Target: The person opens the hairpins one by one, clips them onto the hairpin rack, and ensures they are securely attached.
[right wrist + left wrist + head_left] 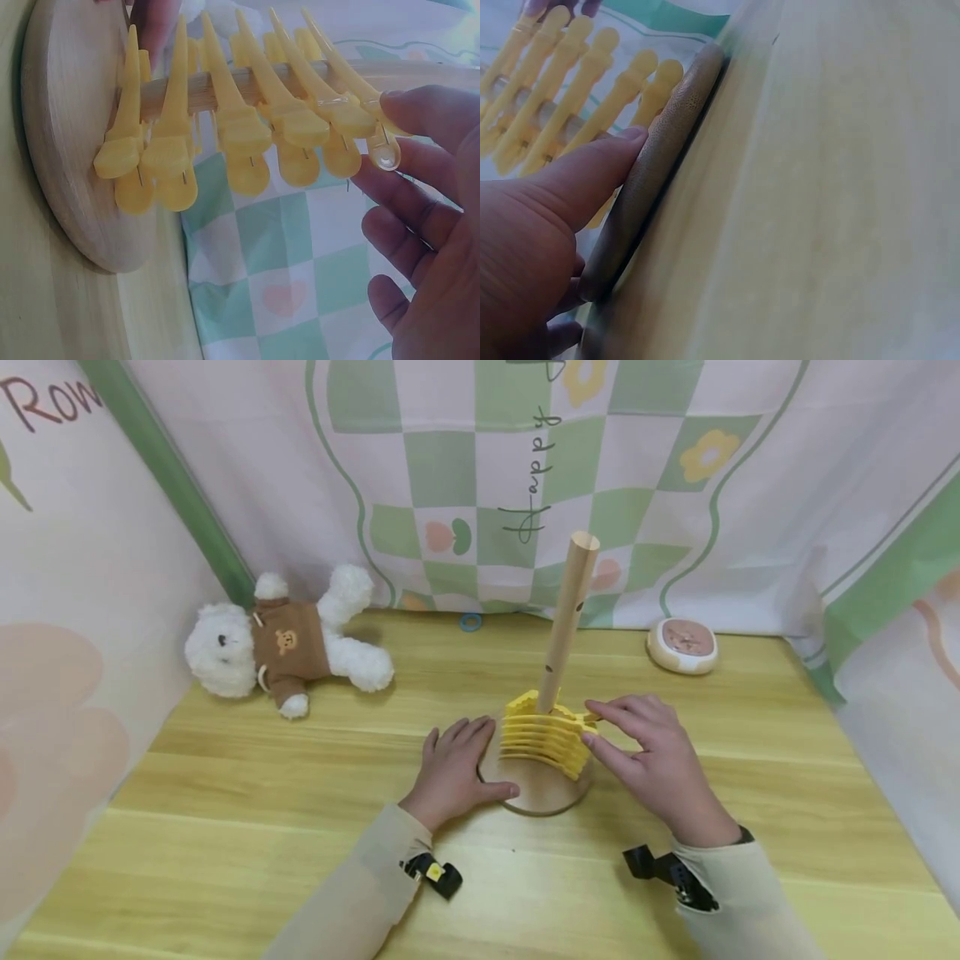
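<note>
A wooden post rises from a round wooden base. Several yellow hair clips are stacked one above another around the lower post, their handle ends toward the right. My right hand pinches the handle of the topmost hair clip between thumb and index finger, the other fingers loosely bent. At the left side of the base, my left hand rests with spread fingers along the rim. Its thumb lies on the base's top face. Part of that hand's fingers is hidden in the left wrist view.
A white plush toy in a brown top lies at the back left. A small blue ring lies by the curtain. Toward the back right sits a rounded white device with a pinkish top. Everything stands on a wood-grain table.
</note>
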A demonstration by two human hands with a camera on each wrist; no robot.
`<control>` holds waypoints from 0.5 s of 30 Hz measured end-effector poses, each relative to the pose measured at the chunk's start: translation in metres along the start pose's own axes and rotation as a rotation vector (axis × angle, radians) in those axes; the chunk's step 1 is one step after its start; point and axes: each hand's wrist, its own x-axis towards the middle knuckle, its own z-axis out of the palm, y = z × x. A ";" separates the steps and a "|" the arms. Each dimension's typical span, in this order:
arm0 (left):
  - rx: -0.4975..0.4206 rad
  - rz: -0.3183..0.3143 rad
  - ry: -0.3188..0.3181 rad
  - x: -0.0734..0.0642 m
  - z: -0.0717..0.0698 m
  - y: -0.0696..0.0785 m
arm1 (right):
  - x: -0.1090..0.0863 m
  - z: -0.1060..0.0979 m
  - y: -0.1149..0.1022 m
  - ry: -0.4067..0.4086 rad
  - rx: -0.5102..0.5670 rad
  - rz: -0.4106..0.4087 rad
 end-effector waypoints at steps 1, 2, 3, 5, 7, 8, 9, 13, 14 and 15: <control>-0.007 0.001 0.002 0.000 0.001 0.000 | -0.001 0.000 0.000 -0.004 0.005 0.013; -0.011 0.002 0.004 0.000 0.002 -0.001 | -0.001 0.000 0.000 -0.009 0.011 0.027; -0.018 0.004 0.006 0.000 0.003 -0.001 | -0.002 0.000 0.000 -0.013 0.017 0.041; -0.031 0.008 0.010 0.000 0.004 -0.002 | -0.003 -0.001 0.001 -0.021 0.032 0.068; -0.051 0.014 0.016 0.000 0.005 -0.003 | -0.005 -0.002 0.001 -0.032 0.046 0.100; -0.063 0.016 0.020 -0.001 0.005 -0.003 | -0.007 -0.003 0.002 -0.038 0.052 0.120; -0.078 0.020 0.026 -0.001 0.005 -0.003 | -0.009 -0.004 0.002 -0.041 0.054 0.140; -0.107 0.043 0.068 -0.004 0.004 -0.008 | -0.019 -0.005 0.004 -0.041 0.039 0.216; -0.106 0.049 0.084 -0.005 0.003 -0.010 | -0.022 -0.005 0.006 -0.038 0.027 0.231; -0.101 0.058 0.105 -0.005 0.001 -0.013 | -0.026 -0.005 0.008 -0.031 0.015 0.239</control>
